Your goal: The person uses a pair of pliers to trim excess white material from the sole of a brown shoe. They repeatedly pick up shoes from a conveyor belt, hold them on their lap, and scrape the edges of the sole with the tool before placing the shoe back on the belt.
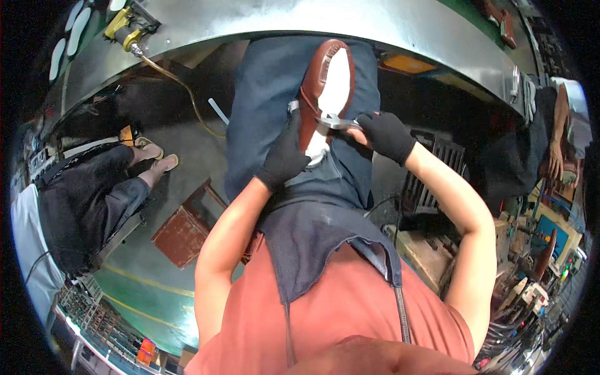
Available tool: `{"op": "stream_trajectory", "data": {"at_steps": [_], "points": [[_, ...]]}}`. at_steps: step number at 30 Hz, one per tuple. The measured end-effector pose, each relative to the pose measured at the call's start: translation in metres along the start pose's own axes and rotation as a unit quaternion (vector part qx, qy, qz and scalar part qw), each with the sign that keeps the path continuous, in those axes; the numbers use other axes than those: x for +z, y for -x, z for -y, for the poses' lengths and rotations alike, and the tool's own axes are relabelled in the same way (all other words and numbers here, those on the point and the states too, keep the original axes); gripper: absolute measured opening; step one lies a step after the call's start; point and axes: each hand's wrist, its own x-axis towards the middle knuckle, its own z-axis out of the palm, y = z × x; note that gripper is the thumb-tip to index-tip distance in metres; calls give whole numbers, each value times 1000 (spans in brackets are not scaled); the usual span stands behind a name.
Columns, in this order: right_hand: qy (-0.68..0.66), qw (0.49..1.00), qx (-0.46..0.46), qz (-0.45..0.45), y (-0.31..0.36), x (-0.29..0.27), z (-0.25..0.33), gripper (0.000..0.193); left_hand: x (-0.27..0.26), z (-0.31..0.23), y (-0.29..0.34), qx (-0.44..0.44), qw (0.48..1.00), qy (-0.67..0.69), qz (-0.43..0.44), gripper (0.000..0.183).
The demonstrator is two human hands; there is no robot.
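Observation:
A brown leather shoe [310, 82] lies sole up across my lap, its toe pointing away from me. White material covers most of its underside, and a white piece shows at the heel end. My left hand [286, 153], in a black glove, grips the shoe along its left side near the heel. In my black-gloved right hand [384, 134] is a silver metal hand tool [335, 122] with a pincer-like head. That head is at the middle of the sole; whether it bites on the material is too small to tell.
A metal workbench [300, 19] curves across the front, with a yellow-and-black power tool [128, 28] and its hose at the left. A brown wooden stool [184, 231] stands left of me. Another person [94, 194] sits farther left. Machinery [531, 294] crowds the right.

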Motion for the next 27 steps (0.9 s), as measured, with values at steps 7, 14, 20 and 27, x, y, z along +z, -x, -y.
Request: {"op": "stream_trajectory", "data": {"at_steps": [7,14,20,27], "points": [[-51,994,29,95,13,-18,5,40,40,20,-25,12,969,188,-161,61],[70,987,36,141,-9,-111,82,38,9,20,-46,-36,990,-38,-131,72],[-84,942,-318,-67,-26,-52,96,39,-40,-15,-59,-28,993,106,35,50],[-237,951,179,80,32,-21,46,36,-25,-8,-48,-163,885,436,-6,51]]}}
